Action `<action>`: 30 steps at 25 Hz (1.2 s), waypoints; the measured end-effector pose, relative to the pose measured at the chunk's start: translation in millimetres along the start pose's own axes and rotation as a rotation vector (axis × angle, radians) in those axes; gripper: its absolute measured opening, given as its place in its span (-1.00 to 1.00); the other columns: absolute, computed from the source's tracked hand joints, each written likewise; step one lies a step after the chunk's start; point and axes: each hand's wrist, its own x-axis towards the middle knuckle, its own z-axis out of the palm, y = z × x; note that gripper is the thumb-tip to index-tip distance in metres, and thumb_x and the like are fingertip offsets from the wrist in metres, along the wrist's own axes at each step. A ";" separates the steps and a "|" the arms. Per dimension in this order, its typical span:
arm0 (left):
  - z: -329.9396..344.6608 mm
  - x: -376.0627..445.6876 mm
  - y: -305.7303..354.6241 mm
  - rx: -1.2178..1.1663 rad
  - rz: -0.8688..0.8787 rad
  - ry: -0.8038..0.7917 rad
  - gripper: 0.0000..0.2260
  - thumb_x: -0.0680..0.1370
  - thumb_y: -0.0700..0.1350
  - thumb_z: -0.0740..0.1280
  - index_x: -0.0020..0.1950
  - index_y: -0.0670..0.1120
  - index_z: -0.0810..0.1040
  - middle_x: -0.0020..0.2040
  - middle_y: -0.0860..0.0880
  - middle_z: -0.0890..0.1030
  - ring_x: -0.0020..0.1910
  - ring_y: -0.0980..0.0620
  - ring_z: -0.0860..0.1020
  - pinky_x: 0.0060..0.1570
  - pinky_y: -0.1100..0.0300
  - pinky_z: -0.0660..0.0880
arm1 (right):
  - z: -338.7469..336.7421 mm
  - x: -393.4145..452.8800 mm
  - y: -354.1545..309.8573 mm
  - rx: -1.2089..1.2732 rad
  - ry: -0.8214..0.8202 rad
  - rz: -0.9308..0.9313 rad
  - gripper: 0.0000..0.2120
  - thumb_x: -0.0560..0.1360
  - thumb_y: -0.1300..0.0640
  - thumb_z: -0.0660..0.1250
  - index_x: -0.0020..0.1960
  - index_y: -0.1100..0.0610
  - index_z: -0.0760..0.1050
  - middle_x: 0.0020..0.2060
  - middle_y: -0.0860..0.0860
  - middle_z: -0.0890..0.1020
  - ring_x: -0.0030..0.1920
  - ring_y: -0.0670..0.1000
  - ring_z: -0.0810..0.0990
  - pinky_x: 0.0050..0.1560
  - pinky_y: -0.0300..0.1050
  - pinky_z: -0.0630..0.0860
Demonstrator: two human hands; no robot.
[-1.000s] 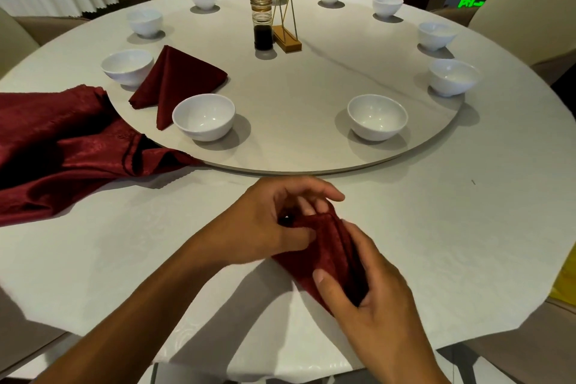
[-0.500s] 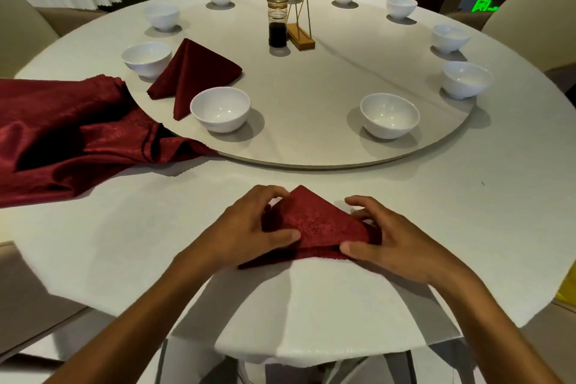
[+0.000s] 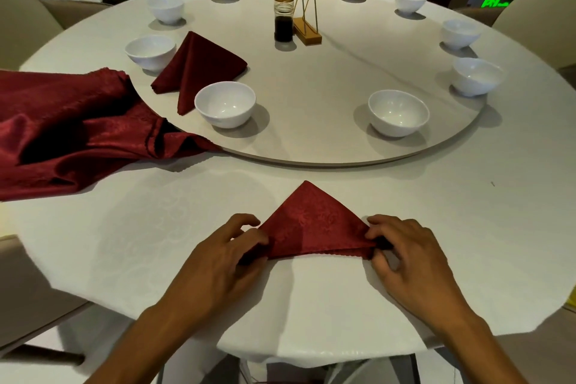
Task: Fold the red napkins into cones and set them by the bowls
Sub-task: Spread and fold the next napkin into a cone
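At the left edge of the frame a pile of red napkins (image 3: 62, 131) is seen, loose and not yet folded, lying partly on the tablecloth (image 3: 156, 227) and touching the edge of the round turning plate (image 3: 311, 87). How many napkins are in the pile cannot be told. A little to the right, in the upper left part of the frame, one finished cone (image 3: 196, 65) is placed on the turning plate between two bowls: the left bowl (image 3: 150, 51) and the near bowl (image 3: 225, 103). This one can be counted as done.

In the lower middle of the frame the napkin in work (image 3: 311, 224) is held on the tablecloth, shaped as a triangle with its point away from the person. Its left corner is pinched by the curled fingers and thumb of the left hand (image 3: 224, 256). Its right corner is pinched by the thumb and fingers of the right hand (image 3: 405, 252). The cone appears formed or nearly so, but it is not yet set by a bowl.

To the right, the front right bowl (image 3: 397, 112) and the other bowls along the right and far side of the plate are seen with no napkin beside them. The task is judged to be at an early stage: one cone set, one in the hands, most bowls waiting.
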 end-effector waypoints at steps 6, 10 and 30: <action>10.7 22.1 18.4 0.318 0.097 0.153 -0.54 0.62 0.10 0.11 0.44 -0.10 0.41 0.46 -0.08 0.40 0.41 -0.07 0.40 0.44 0.07 0.26 | 4.0 4.8 -38.0 -0.104 0.197 0.039 -0.58 0.47 0.03 0.11 0.15 0.13 0.63 0.22 0.04 0.61 0.24 0.09 0.55 0.41 -0.01 0.29; 43.9 62.7 24.6 0.270 0.072 -0.109 -0.49 0.68 0.10 -0.03 0.53 -0.01 -0.18 0.55 0.03 -0.14 0.58 0.00 -0.06 0.53 0.13 -0.21 | 42.7 53.6 -80.3 -0.289 -0.166 0.003 -0.44 0.63 -0.03 0.06 0.57 0.13 0.09 0.57 0.09 0.12 0.57 0.07 0.03 0.51 -0.02 -0.28; 34.1 38.1 -5.9 0.117 0.054 -0.047 -0.48 0.63 0.14 -0.10 0.59 0.04 -0.04 0.56 0.09 0.18 0.54 0.15 0.11 0.48 0.13 0.07 | 38.8 9.6 -19.1 -0.258 -0.204 0.164 -0.40 0.53 -0.18 -0.44 0.51 -0.02 -0.44 0.55 -0.10 -0.32 0.50 -0.11 -0.43 0.50 -0.07 -0.38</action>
